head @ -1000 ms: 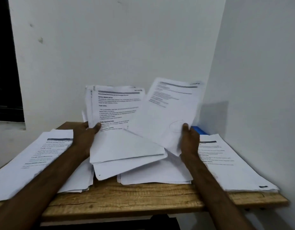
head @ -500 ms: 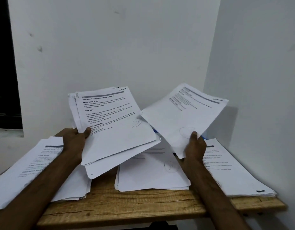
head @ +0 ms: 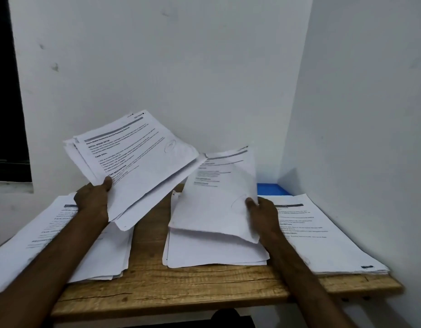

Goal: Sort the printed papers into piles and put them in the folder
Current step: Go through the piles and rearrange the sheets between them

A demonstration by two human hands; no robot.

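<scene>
Paper piles (head: 39,237) cover the wooden surface (head: 204,290) left, middle and right. The left hand (head: 92,202) grips a raised stack (head: 138,166) by its near edge, thumb on top. The right hand (head: 264,214) pinches one sheet (head: 216,200) at its near-right corner above the middle pile (head: 212,254), with the blue folder (head: 271,189) far right.

Sheaf (head: 138,166) raised, tilted — sheet (head: 216,197) over middle pile (head: 216,254); folder (head: 271,189) behind.

Dim light w/ soft shadows, slight blur, edges warped.
</scene>
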